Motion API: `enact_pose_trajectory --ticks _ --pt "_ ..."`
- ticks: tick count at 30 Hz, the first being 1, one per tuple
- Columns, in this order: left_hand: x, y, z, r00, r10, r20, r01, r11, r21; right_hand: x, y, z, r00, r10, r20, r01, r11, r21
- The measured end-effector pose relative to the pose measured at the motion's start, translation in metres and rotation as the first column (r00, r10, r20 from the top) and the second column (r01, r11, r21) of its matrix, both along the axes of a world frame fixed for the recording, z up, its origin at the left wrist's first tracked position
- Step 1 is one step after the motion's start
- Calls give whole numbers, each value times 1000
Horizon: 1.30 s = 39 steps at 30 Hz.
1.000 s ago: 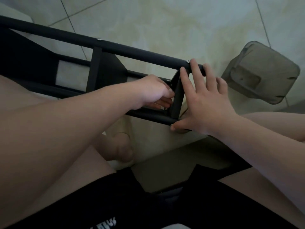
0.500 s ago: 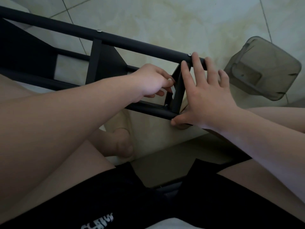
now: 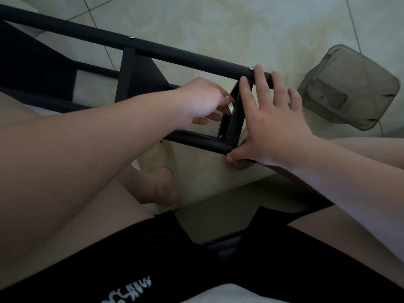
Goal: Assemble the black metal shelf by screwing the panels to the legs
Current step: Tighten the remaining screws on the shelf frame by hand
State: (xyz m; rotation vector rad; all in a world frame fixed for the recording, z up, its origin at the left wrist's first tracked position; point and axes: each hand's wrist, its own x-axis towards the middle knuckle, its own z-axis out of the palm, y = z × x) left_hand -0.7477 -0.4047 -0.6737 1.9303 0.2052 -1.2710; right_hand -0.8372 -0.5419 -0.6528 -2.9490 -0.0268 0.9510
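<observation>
The left hand (image 3: 203, 101) had risen from the small silver screw (image 3: 220, 136) to the inner face of the black metal end panel (image 3: 235, 125), fingers loose. The right hand (image 3: 275, 119) stayed spread flat, bracing the black tubular metal shelf frame (image 3: 175, 57), which lay on its side beneath both hands. A grey translucent plastic tub (image 3: 347, 90) sat beyond the right fingertips. The white lettering (image 3: 129, 289) on the black shorts (image 3: 196, 270) was unreadable.

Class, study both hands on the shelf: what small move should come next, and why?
Probably lower the left hand to the screw at the lower leg and tighten it: its head shows at the foot of the panel, the left fingers sit above it, and the right hand lies spread across the panel, bracing it.
</observation>
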Motion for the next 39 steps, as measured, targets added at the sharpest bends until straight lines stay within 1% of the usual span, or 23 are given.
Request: enact_pose_trajectory --ticks 6,9,16,21,25,28,33,39 --pt "-1 0 0 998 -59 -2 59 997 57 1 0 1 1000 -4 -12 4 1000 3" --pt "-2 0 0 998 -61 4 60 995 79 1 0 2 1000 -3 -16 3 1000 3" --pt "-3 0 1 999 -42 -26 43 997 62 2 1 2 1000 -3 -19 3 1000 3" --pt "-5 0 1 995 -100 8 99 991 90 1 1 3 1000 -6 -18 7 1000 11" --pt "-5 -1 2 998 -60 8 59 994 87 1 2 2 1000 -5 -21 5 1000 12" --pt "-3 -3 2 1000 -18 -23 20 997 72 1 1 2 1000 -8 -20 9 1000 16" --pt "-5 -2 -1 995 -18 -102 24 998 50 1 1 1 1000 -3 -15 3 1000 10" --pt "-11 -2 -4 989 -14 -147 21 999 50 0 1 -1 1000 4 -11 -4 1000 11"
